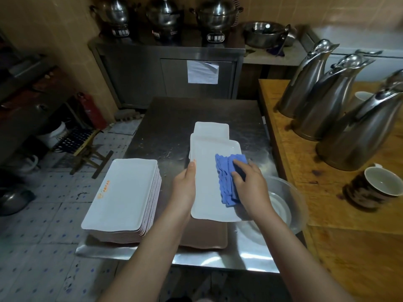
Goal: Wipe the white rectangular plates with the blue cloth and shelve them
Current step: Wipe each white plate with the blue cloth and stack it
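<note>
My left hand grips the left edge of a white rectangular plate, thumb on its rim, holding it above the steel table. My right hand presses the folded blue cloth onto the plate's right half, fingers curled over it. Behind the held plate lies another white plate on the table. A tall stack of white rectangular plates stands on a brown tray at the left front.
A clear glass bowl sits under my right wrist at the table's right edge. On the wooden counter to the right stand three steel jugs and a dark mug. Steel pots line the back cabinet.
</note>
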